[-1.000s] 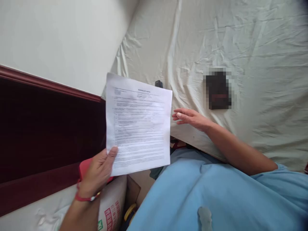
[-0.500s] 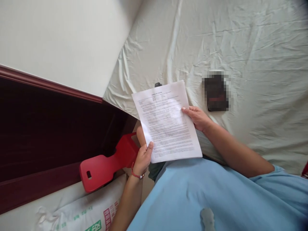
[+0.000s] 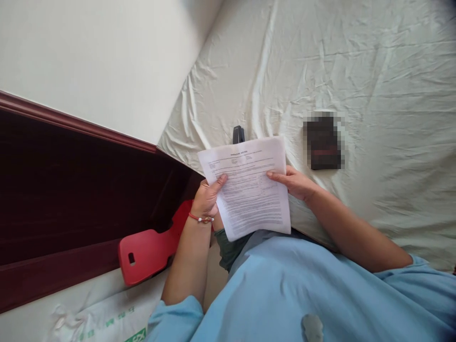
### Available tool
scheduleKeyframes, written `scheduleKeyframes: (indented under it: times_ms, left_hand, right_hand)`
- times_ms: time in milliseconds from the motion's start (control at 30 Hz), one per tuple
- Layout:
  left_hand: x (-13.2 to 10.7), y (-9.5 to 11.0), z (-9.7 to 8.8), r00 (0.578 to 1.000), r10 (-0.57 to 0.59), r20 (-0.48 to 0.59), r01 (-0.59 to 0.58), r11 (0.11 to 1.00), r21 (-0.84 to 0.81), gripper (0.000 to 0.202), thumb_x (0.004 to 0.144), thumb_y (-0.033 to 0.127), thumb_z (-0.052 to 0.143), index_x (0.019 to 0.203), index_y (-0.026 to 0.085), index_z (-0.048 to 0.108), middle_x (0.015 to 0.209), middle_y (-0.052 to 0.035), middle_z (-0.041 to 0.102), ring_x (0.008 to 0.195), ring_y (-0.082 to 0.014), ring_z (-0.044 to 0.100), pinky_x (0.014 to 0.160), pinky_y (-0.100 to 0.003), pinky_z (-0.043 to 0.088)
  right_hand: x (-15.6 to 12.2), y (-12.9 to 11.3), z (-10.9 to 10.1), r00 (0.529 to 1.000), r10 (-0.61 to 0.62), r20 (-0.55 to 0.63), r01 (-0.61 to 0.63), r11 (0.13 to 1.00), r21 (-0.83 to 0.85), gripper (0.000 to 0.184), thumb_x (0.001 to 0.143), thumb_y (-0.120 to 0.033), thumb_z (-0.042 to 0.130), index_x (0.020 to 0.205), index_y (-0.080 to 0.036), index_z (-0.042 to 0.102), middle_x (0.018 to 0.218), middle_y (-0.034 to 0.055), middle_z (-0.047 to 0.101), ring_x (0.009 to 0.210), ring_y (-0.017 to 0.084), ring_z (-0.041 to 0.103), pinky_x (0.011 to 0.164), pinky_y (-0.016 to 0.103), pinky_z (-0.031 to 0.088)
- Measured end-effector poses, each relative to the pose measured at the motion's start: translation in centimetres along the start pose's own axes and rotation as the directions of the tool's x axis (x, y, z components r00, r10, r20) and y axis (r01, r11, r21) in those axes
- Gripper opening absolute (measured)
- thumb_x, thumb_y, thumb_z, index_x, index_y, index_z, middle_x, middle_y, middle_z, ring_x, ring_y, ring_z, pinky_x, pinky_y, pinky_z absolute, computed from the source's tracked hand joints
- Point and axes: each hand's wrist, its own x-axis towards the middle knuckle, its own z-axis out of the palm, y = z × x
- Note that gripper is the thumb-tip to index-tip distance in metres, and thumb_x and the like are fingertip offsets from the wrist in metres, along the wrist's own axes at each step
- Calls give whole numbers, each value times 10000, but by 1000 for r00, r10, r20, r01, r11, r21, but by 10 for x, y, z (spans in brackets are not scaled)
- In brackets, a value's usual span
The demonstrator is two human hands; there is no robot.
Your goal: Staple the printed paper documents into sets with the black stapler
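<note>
Printed sheets of paper [image 3: 245,199] are held up over my lap, the text side facing me; how many sheets there are I cannot tell. My left hand [image 3: 208,194] grips their left edge, thumb on top and fingers behind. On the right edge my right hand [image 3: 294,183] pinches the paper the same way, its fingers mostly hidden underneath. Just beyond the top edge a black stapler-like object [image 3: 238,135] lies on the sheet-covered bed [image 3: 384,199], partly covered by the paper.
A dark, pixelated flat object [image 3: 323,142] rests on the bed to the right. Left of me are a red plastic chair [image 3: 146,251], a dark red wooden panel [image 3: 71,190] and a white printed bag [image 3: 110,318] on the floor. A pale wall [image 3: 99,61] rises at the upper left.
My left hand has moved from the paper's lower left corner up to its upper left edge. The paper has dipped slightly, showing more of the black object behind it.
</note>
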Motion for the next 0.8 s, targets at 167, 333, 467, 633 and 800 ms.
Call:
scheduleKeyframes:
  times_ms: [167,333,467,633,800]
  left_hand:
    - [-4,-12,8,999,17,33,-19,998,65,487,639,453,944,990,149,797,1085,-127,799,1158,-359,714,1096,-528,536]
    - [-2,-20,5,999,-12,39,9,998,59,484,697,498,903,1040,174,792,1140,-104,791,1206,-332,695,1129,-501,512]
    - [4,-27,0,1000,-27,-13,28,996,84,501,686,512,905,1042,180,785,1163,-97,786,1211,-321,693,1114,-472,523]
    - [5,-33,-5,996,-64,56,59,995,86,490,707,499,893,1064,185,777,1132,-98,792,1215,-318,691,1095,-458,533]
    - [17,-24,-8,976,-17,218,16,1000,8,625,696,515,892,1200,186,723,1140,-130,779,1187,-350,697,1048,-474,551]
  right_hand:
    - [2,-1,-1,987,9,-159,-1,999,48,476,734,-565,842,1023,-195,765,1033,99,773,974,279,725,927,453,586]
    - [3,1,0,979,38,-200,-31,999,40,497,706,-582,853,998,-192,756,1003,96,771,956,284,724,895,443,595]
    - [6,3,-1,965,-55,-256,38,997,-70,526,769,-647,772,1052,-206,734,984,86,766,947,280,718,838,423,591]
    - [9,3,-4,941,-156,-299,119,983,-138,475,779,-641,742,991,-216,731,932,64,762,882,258,711,785,395,572]
    - [9,5,-3,960,-60,-272,41,996,-73,438,747,-593,773,945,-205,729,923,75,766,867,252,717,767,376,572]
